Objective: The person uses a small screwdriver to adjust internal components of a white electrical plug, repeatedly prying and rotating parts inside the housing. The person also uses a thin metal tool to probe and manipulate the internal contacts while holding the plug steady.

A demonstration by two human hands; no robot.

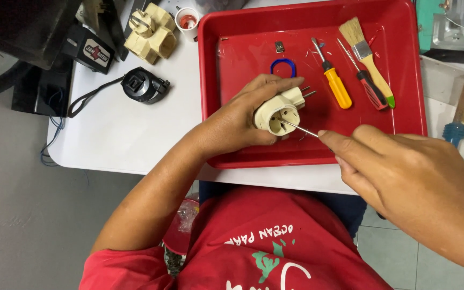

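Observation:
My left hand [237, 121] grips a cream plug adapter [277, 111] over the red tray [404, 115]; its round socket face points toward me and its metal pins stick out to the right. My right hand [404, 172] pinches a thin metal tool [299, 129], and the tip of that tool sits in the socket face. The tool's handle is hidden inside my fingers.
In the tray lie a yellow-handled screwdriver [335, 83], a red-and-black screwdriver [369, 86], a paintbrush [366, 53], a blue loop [283, 66] and a small dark part [279, 46]. On the white table [130, 134] to the left sit more cream adapters [151, 32], a black plug [142, 85] and a white lamp socket [187, 21].

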